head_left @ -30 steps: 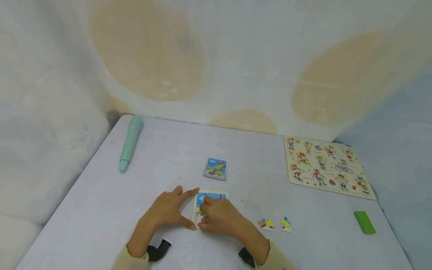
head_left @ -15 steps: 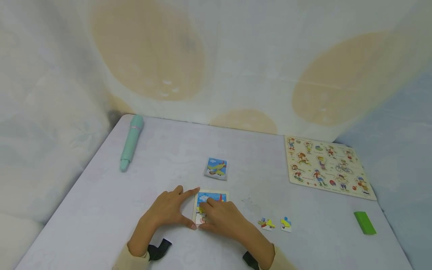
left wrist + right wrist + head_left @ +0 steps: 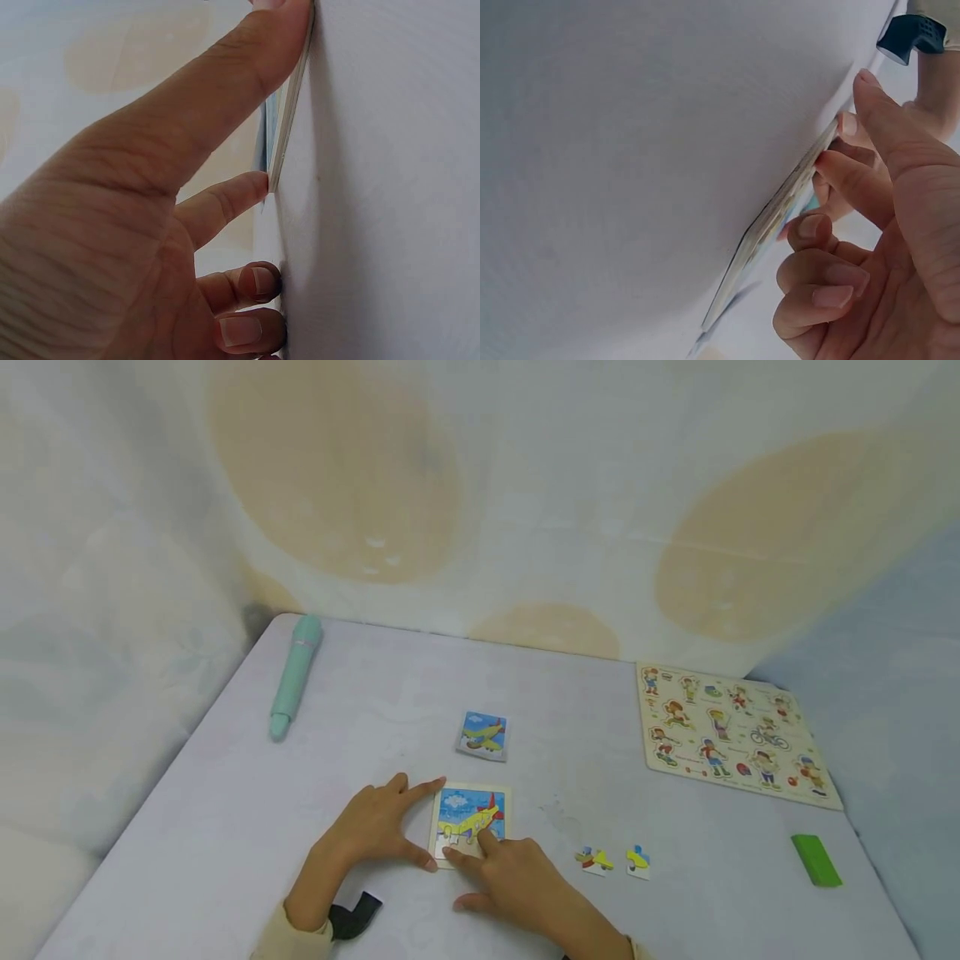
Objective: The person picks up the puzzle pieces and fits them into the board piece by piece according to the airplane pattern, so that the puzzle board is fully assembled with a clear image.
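A small framed jigsaw puzzle (image 3: pixel 472 787) with a yellow aeroplane picture lies on the table before me. Along its left side my left hand (image 3: pixel 375 822) spreads thumb and index finger, one tip at each left corner. In the left wrist view, the thumb (image 3: pixel 225 82) meets the board's edge. My right hand (image 3: pixel 517 881) touches the puzzle's lower part with a straight index finger (image 3: pixel 855 180), its other fingers curled and its thumb apart. The puzzle's lower section shows pale tray, partly covered by that hand. Two loose groups of puzzle pieces, one left (image 3: pixel 595 861) and one right (image 3: pixel 638 862), lie to the right.
A small aeroplane picture card (image 3: pixel 482 736) lies beyond the puzzle. At the back left is a mint-green microphone-shaped thing (image 3: pixel 296 678). A wooden board of printed children (image 3: pixel 738 735) lies at the back right, with a green block (image 3: pixel 816 861) nearer on the right.
My right hand has drawn back toward me and to the right, its index finger now stretched out, uncovering most of the aeroplane picture. The left hand stays at the puzzle's left corners.
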Demonstrator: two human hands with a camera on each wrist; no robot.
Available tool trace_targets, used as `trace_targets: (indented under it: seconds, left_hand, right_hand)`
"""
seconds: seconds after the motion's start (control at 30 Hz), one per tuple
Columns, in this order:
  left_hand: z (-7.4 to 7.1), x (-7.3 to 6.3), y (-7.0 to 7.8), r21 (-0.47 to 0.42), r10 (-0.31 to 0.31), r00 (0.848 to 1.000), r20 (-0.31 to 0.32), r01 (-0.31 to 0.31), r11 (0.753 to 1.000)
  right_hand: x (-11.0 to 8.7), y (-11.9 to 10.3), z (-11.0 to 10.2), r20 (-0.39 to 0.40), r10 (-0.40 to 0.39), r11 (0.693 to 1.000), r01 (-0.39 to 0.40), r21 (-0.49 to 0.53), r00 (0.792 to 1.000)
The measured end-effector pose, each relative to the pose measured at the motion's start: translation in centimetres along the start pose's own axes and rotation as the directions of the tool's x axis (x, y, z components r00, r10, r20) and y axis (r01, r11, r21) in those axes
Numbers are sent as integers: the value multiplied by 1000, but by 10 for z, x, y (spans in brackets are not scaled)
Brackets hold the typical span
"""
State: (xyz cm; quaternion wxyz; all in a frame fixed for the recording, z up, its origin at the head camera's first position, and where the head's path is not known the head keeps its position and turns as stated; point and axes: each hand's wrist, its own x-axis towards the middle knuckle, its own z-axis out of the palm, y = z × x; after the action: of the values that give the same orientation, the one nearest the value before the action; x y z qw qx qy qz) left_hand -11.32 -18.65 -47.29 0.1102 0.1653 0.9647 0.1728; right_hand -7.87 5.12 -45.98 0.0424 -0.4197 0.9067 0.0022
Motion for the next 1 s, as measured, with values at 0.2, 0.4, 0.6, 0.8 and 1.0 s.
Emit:
trace_targets:
  seconds: [0.2,0.4,0.6,0.8,1.0]
  left_hand:
    - [0,0,1,-3,-15,1000,13,15,1000]
    - [0,1,3,4,-39,999,26,39,999]
    - [-2,0,5,-3,-47,998,28,47,999]
    - [-1,1,4,-4,-46,998,37,46,999]
    - [0,1,3,-8,-42,998,37,43,999]
  right_hand:
    - [-3,4,1,-12,11,998,-11,63,1000]
    - [-15,21,-4,-37,80,976,-70,208,996]
    - [-35,47,-9,19,229,904,-220,366,973]
    - [-57,70,-9,85,349,808,-345,478,933]
    - [-83,89,-5,28,396,789,-355,502,918]
